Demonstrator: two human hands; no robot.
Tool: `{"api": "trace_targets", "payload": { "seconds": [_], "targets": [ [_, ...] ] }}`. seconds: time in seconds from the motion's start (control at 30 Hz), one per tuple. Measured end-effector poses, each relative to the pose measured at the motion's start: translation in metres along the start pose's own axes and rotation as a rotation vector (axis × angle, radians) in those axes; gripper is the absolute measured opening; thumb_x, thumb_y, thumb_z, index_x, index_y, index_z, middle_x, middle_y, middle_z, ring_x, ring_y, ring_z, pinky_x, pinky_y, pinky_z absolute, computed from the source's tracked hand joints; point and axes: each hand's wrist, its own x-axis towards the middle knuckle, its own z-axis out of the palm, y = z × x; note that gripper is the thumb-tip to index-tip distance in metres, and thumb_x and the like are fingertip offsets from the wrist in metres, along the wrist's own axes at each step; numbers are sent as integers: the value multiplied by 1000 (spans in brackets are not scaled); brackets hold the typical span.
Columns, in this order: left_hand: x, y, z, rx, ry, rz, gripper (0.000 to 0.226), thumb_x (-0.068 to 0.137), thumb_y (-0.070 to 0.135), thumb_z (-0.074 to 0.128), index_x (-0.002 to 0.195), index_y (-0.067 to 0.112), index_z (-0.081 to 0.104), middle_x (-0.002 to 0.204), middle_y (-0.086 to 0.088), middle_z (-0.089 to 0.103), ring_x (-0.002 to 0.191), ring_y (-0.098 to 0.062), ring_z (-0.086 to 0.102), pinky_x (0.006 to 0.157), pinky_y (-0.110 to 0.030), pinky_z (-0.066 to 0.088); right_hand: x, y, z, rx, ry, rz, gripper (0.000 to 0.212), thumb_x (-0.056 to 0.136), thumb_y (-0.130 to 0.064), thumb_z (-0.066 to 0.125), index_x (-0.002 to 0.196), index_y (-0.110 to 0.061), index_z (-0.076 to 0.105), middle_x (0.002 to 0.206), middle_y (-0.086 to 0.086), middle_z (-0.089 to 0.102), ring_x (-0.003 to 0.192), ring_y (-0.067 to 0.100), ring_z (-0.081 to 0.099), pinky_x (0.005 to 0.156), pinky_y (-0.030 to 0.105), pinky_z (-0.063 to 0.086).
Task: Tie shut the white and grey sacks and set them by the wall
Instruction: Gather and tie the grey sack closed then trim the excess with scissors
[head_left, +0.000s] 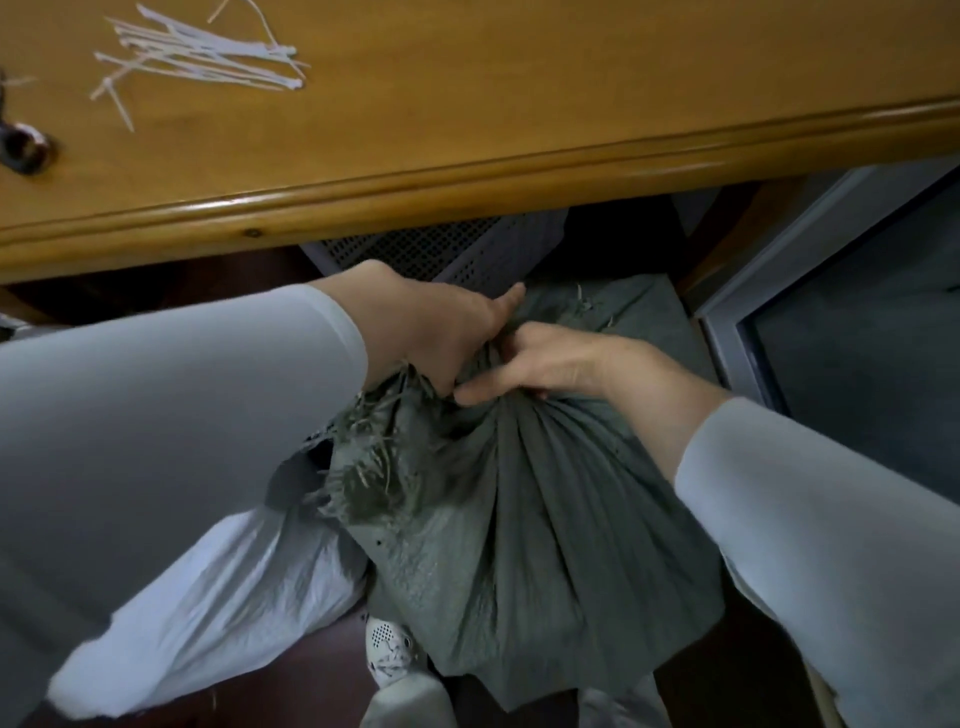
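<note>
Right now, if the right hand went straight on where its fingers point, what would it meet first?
Probably the left hand: the right hand points leftward at it across the gathered neck of the grey sack.

wooden table glossy | perforated grey panel beneath | grey-framed glass pane right

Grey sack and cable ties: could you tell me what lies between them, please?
Head view: bare table top, its rounded edge, then a perforated panel behind the grey sack.
</note>
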Motion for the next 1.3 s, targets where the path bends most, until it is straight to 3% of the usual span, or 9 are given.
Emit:
{"api": "trace_targets", "payload": {
  "seconds": [0.07, 0.2, 0.4, 0.53, 0.7, 0.8, 0.93, 1.13, 1.3],
  "targets": [
    [7, 0, -4, 11, -6, 5, 130, 66, 28, 81, 144, 22, -22, 124, -11, 56, 96, -25, 61, 78, -40, 56, 4, 9, 8, 16, 116, -34, 74, 53, -42, 86, 118, -18, 61, 107, -5, 67, 99, 12, 62, 85, 28, 49],
    [1, -6, -18, 209, 170, -16, 116, 63, 43, 81, 149, 23, 5, 143, -5, 37, 129, -25, 39, 102, -37, 39, 12, 19, 14, 226, 263, -15, 59, 56, -38, 84, 106, -14, 64, 99, -2, 68, 92, 15, 64, 85, 28, 52],
    [-36, -9, 40, 294, 1120, -54, 29, 83, 12, 47, 111, 11, 58, 125, -15, 56, 117, -32, 41, 93, -41, 29, 20, 24, 12, 411, 376, 47, 78, 41, -35, 84, 108, -6, 57, 97, 8, 68, 87, 21, 66, 79, 32, 56],
    [-49, 4, 99, -90, 936, 232, 21, 81, 18, 55, 102, 16, 53, 106, -10, 61, 91, -29, 61, 70, -35, 54, 22, 21, 13, 442, 389, 57, 83, 43, -35, 82, 115, -7, 53, 103, 7, 66, 93, 23, 64, 86, 39, 55],
    [-22, 20, 99, -856, 737, -311, 34, 96, 17, 44, 127, 7, 54, 119, -16, 63, 101, -32, 64, 84, -35, 52, 23, 22, 13, 513, 372, 49, 73, 48, -26, 83, 112, -5, 55, 102, 11, 68, 91, 25, 67, 85, 42, 56],
    [-5, 15, 91, -1227, 579, -405, 36, 94, 13, 49, 129, 12, 54, 116, -13, 65, 92, -25, 64, 79, -29, 50, 27, 23, 14, 559, 368, 41, 78, 39, -25, 83, 110, -4, 60, 98, 13, 71, 88, 27, 70, 83, 46, 57],
    [-11, 6, 87, -977, 639, -411, 26, 88, 17, 60, 114, 14, 67, 115, -5, 68, 107, -18, 61, 90, -22, 43, 37, 27, 13, 588, 370, 47, 92, 30, -29, 86, 114, -5, 58, 100, 14, 71, 89, 29, 70, 82, 49, 57],
    [-21, 3, 83, -780, 678, -419, 16, 86, 32, 59, 96, 27, 71, 101, 2, 70, 97, -23, 62, 80, -39, 53, 47, 29, 10, 621, 371, 35, 107, 22, -41, 92, 116, -6, 57, 103, 12, 71, 90, 27, 70, 86, 46, 55],
    [-17, 23, 82, -639, 800, -404, 18, 87, 32, 55, 98, 24, 67, 105, 2, 66, 101, -23, 60, 76, -32, 50, 54, 29, 11, 528, 431, 114, 126, 17, -73, 81, 124, -10, 54, 115, 11, 66, 104, 27, 64, 97, 47, 48]
  ]
}}
